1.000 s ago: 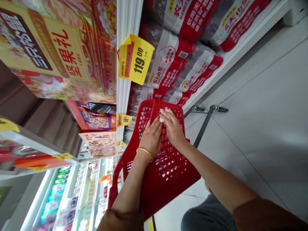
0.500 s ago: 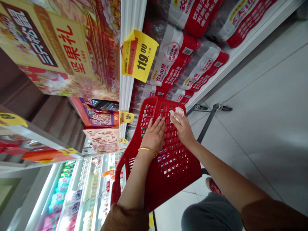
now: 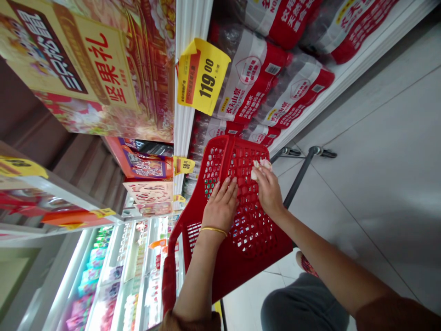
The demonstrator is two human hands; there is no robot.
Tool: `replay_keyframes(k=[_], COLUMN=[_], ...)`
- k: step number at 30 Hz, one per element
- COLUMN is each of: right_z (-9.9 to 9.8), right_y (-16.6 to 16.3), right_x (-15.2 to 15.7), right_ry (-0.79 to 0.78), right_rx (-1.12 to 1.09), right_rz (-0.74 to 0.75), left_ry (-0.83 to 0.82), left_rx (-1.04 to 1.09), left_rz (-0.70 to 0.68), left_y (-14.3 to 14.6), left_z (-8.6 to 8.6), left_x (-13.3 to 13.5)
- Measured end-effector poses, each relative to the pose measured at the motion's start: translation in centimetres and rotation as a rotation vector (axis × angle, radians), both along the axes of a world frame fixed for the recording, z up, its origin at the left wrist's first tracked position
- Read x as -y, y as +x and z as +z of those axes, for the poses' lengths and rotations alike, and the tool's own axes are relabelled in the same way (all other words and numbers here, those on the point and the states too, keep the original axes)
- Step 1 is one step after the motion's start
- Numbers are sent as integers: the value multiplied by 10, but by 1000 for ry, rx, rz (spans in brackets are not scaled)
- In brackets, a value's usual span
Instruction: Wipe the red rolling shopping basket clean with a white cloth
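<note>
A red plastic shopping cart (image 3: 237, 276) with a perforated basket side stands in front of me, turned sideways in the view. My left hand (image 3: 221, 204), with a gold bangle at the wrist, lies flat on the perforated wall, fingers stretched out. In my right hand (image 3: 270, 195) is a crumpled white and pinkish cloth (image 3: 259, 169), pinched in the fingers against the same wall near its edge. Part of the cloth is hidden by the fingers.
Packs of red-labelled water bottles (image 3: 248, 73) fill the low shelf beside the cart. A yellow price tag (image 3: 203, 76) hangs from the shelf edge near boxed goods (image 3: 103, 59). Cart legs with casters (image 3: 320, 151) rest on the tiled floor (image 3: 379, 165).
The right hand and cloth have shifted slightly right and down along the cart's wall. The left hand stays flat in about the same spot, and the whole view has moved a little.
</note>
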State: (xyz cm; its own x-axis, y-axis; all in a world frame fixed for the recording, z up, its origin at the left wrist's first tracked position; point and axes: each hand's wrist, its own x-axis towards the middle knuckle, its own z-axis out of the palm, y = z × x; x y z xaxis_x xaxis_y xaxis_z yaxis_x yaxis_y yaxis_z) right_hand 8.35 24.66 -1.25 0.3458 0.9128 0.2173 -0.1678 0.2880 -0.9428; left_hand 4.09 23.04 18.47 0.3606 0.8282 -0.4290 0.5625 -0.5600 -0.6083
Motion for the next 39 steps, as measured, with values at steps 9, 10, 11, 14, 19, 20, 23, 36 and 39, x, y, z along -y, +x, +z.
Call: replay_keyframes(k=[9,10,11,14,19,20,23,36,39], right_z=[53,50,46,33,24,24,19,-36,-35], right_y=[6,5,3,-2,-1,0,1,7,8], right_x=[-7,-9,-9,-9,-6,-6,-3,12,8], right_ry=[174,173,176,198,206,209,216,86,96], right_rx=[-148,-141,-131,-93,-17,-7,4,48,73], right_rz=[83,88,97,128,135,127,94,38,17], left_ry=[89,83,77,64,60,60,55,79,61], left_rx=[153,158,159,146,106,103,103,83,75], left_rz=[15,16,17,16,16,21,20,-23,-9], left_y=[-2,-2,-2,-1,0,0,0,2,3], left_z=[-5,-5,-5,-4,-5,-5,-5,-5,-3], left_x=[5,5,5,4,4,4,5,5,6])
